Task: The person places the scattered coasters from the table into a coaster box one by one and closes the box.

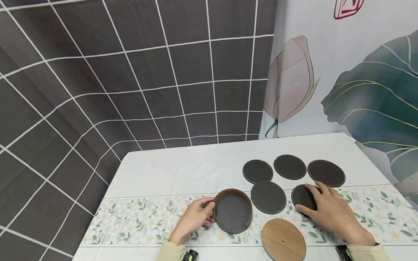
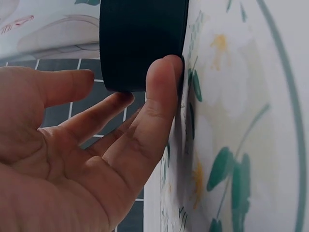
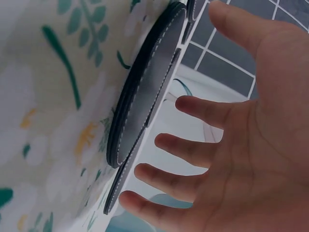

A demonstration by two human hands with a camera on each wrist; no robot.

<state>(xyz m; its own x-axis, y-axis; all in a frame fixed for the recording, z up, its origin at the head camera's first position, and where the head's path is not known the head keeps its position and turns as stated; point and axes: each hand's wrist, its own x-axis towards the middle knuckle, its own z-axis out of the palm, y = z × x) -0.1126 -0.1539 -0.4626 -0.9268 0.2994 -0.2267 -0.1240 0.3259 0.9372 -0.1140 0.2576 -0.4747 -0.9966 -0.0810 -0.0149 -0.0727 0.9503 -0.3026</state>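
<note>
A round, dark coaster holder (image 1: 232,213) with a brown inner wall stands on the floral strip. My left hand (image 1: 197,216) is at its left side; in the left wrist view, the fingers touch the outer wall (image 2: 137,43) without wrapping around it. My right hand (image 1: 330,207) hovers with spread fingers above a small stack of black round coasters (image 1: 303,196). White stitching runs along the rim of the top coaster (image 3: 154,92) in the right wrist view, and a gap shows between it and the right fingertips.
Between the hands lies another black coaster (image 1: 268,197). Farther back are three more: a left one (image 1: 257,171), a middle one (image 1: 289,167) and a right one (image 1: 326,173). A round wooden lid or disc (image 1: 283,241) lies nearer the front. Dark gridded cloth (image 1: 193,88) hangs behind the table.
</note>
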